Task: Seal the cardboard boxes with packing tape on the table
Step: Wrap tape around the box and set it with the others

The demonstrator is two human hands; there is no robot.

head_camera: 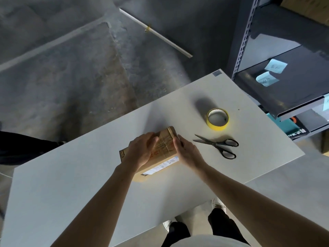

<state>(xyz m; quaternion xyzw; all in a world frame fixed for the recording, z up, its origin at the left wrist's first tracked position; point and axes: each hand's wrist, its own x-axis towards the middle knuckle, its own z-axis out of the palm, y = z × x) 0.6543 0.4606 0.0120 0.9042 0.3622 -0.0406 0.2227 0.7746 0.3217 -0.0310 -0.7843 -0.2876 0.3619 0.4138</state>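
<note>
Cardboard box [164, 149]: I see it lying flat near the middle of the grey worktop [80, 184], its long side running away from me towards the right. A printed label is on the near face.
Tape on box: strips cross the top, with a tan band round the far end.
Left hand [140, 150]: it holds the box over the top and left edge. The fingers are close together and bent down over the cardboard.
Right hand [187, 152]: it is set against the box's right side. The fingers are straight and pressed together, with the tips at the far taped end.
Tape roll [217, 119]: yellow, lying flat on the worktop beyond and to the right of the box, apart from it.
Scissors [219, 144]: black-handled, blades parted, just right of my right hand, between it and the worktop's edge.
Shelf rack [284, 72]: dark, at the far right, with pale blue notes stuck on it.
</note>
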